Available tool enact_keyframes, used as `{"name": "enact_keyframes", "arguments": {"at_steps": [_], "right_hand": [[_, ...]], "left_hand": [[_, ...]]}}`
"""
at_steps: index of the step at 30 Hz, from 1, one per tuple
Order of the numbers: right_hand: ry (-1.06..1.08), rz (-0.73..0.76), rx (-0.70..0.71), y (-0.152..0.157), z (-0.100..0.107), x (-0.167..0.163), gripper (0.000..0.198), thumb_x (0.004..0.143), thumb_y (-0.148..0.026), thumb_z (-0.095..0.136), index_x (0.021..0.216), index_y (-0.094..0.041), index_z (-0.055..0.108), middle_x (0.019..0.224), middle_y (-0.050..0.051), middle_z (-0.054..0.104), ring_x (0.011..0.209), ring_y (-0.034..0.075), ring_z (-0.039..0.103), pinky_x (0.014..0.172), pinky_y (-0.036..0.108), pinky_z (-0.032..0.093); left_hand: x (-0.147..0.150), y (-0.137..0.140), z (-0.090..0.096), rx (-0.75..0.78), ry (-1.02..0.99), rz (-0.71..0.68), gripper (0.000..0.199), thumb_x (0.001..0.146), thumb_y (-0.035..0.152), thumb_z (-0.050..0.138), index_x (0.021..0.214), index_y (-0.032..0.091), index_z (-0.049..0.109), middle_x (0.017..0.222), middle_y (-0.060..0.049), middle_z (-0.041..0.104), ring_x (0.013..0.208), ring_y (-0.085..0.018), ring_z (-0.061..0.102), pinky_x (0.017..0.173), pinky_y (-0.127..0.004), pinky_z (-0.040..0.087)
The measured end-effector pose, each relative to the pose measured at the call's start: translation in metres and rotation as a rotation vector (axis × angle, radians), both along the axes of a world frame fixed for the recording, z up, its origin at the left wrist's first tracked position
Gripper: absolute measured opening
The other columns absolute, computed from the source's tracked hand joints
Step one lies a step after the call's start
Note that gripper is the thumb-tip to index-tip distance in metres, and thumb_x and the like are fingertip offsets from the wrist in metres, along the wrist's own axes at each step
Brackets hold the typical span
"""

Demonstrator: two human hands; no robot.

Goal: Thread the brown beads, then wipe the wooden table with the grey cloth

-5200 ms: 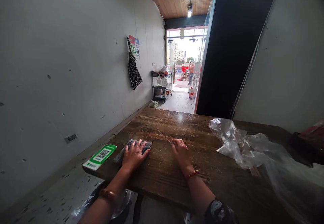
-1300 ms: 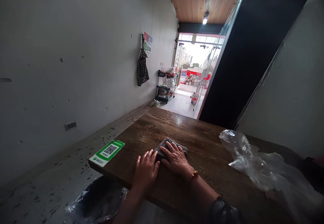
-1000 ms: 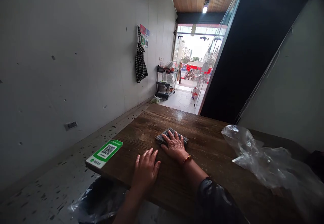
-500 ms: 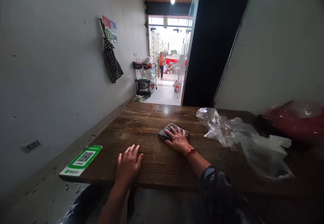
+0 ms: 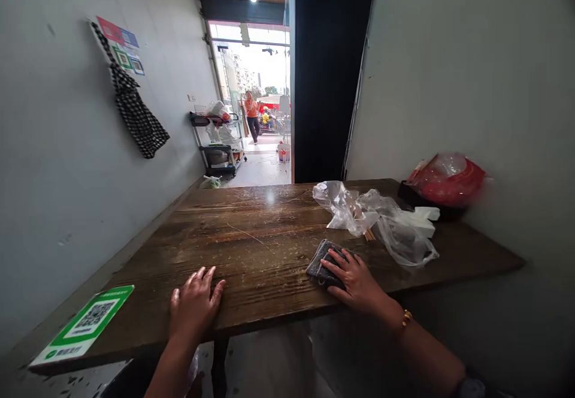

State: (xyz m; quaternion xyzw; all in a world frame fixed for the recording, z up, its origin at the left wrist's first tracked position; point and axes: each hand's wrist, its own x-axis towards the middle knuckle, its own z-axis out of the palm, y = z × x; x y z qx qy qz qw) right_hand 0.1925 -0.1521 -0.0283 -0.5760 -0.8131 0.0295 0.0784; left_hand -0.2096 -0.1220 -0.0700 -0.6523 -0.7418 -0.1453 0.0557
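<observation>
A folded dark grey cloth (image 5: 327,263) lies on the brown wooden table (image 5: 260,254) near its front edge. My right hand (image 5: 354,281) holds it down against the wood, fingers spread over its right part; the palm side is hidden. To the left, my left hand (image 5: 195,302) rests on the tabletop near the front edge, open and with nothing in it. A thin scratch or strand runs across the wood between the hands. Crumpled clear plastic bags (image 5: 354,212) lie beyond my right hand, with some thin brown sticks (image 5: 369,235) beside them.
A green QR-code card (image 5: 85,325) lies at the table's left corner. A red plastic-wrapped bundle (image 5: 449,179) sits at the back right. Walls flank the table. Beyond it stand a cart (image 5: 218,143) and a bucket (image 5: 284,152); a person in orange (image 5: 251,113) is at the doorway.
My right hand has drawn the cloth nearer and to the right across the table. My left hand stays on the tabletop. The view has turned right, and the person at the doorway has shifted posture.
</observation>
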Motion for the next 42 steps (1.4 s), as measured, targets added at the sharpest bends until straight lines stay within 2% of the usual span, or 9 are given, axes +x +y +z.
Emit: {"name": "enact_keyframes", "arguments": {"at_steps": [5,8,12,17,23,29,36,39,42], "right_hand": [[-0.044,-0.168,0.023,-0.019,0.005,0.055,0.059,0.093,-0.055,0.045,0.149,-0.043,0.033,0.161,-0.005,0.025,0.147,0.033,0.021,0.115,0.054,0.021],[-0.083,-0.253,0.057,-0.023,0.002,0.074,0.057,0.094,-0.053,0.043,0.149,-0.041,0.034,0.160,-0.003,0.027,0.146,0.032,0.024,0.114,0.053,0.023],[-0.128,-0.281,0.142,-0.022,-0.006,0.079,0.056,0.094,-0.051,0.044,0.148,-0.040,0.036,0.159,-0.001,0.031,0.143,0.034,0.029,0.111,0.055,0.028],[-0.148,-0.238,0.238,-0.021,-0.020,0.075,0.054,0.094,-0.048,0.042,0.147,-0.037,0.039,0.157,0.001,0.036,0.140,0.035,0.036,0.106,0.055,0.035],[-0.123,-0.086,0.174,-0.015,-0.029,0.046,0.059,0.092,-0.055,0.044,0.148,-0.039,0.037,0.158,0.000,0.032,0.142,0.035,0.033,0.109,0.057,0.034],[-0.080,0.058,0.002,0.003,-0.015,-0.008,0.063,0.089,-0.055,0.050,0.149,-0.039,0.035,0.160,0.001,0.025,0.145,0.038,0.025,0.112,0.059,0.028],[-0.020,0.159,-0.073,0.030,0.000,-0.045,0.063,0.089,-0.051,0.052,0.149,-0.040,0.034,0.161,0.000,0.023,0.148,0.036,0.019,0.116,0.060,0.020],[-0.010,0.177,-0.084,0.039,0.001,-0.053,0.063,0.089,-0.051,0.052,0.149,-0.040,0.035,0.161,0.000,0.022,0.148,0.035,0.018,0.116,0.060,0.019],[-0.008,0.189,-0.079,0.047,0.001,-0.059,0.064,0.088,-0.050,0.055,0.148,-0.041,0.035,0.162,-0.001,0.022,0.148,0.034,0.018,0.117,0.059,0.018]], "left_hand": [[0.000,0.004,0.003,0.009,0.001,-0.028,0.059,0.097,0.045,0.025,0.139,0.013,0.050,0.148,-0.017,0.047,0.138,-0.032,0.038,0.111,-0.060,0.028],[0.001,0.004,0.005,0.000,0.012,-0.030,0.060,0.097,0.046,0.023,0.139,0.013,0.050,0.148,-0.016,0.047,0.138,-0.031,0.038,0.111,-0.059,0.028],[0.001,0.003,0.005,-0.018,0.024,-0.011,0.060,0.097,0.046,0.024,0.141,0.014,0.049,0.149,-0.015,0.045,0.139,-0.031,0.036,0.112,-0.058,0.027],[0.003,-0.001,0.005,-0.053,0.034,0.018,0.056,0.096,0.044,0.031,0.142,0.017,0.048,0.151,-0.014,0.043,0.141,-0.030,0.035,0.113,-0.056,0.025],[0.008,-0.006,0.006,-0.062,0.030,0.050,0.053,0.096,0.043,0.039,0.142,0.018,0.048,0.152,-0.013,0.042,0.141,-0.029,0.035,0.115,-0.055,0.023],[0.011,-0.011,0.009,-0.064,0.017,0.051,0.052,0.096,0.042,0.042,0.142,0.019,0.049,0.152,-0.013,0.043,0.141,-0.029,0.036,0.115,-0.054,0.024],[0.011,-0.009,0.012,-0.071,-0.041,0.053,0.049,0.095,0.039,0.047,0.140,0.019,0.051,0.151,-0.015,0.043,0.141,-0.032,0.036,0.113,-0.059,0.025],[0.025,0.000,0.021,-0.040,-0.159,-0.029,0.049,0.094,0.034,0.047,0.140,0.018,0.049,0.150,-0.016,0.045,0.140,-0.032,0.038,0.112,-0.060,0.028],[0.060,0.020,0.038,0.053,-0.290,-0.229,0.046,0.093,0.031,0.050,0.138,0.020,0.051,0.148,-0.015,0.048,0.138,-0.029,0.042,0.113,-0.058,0.028]]}}
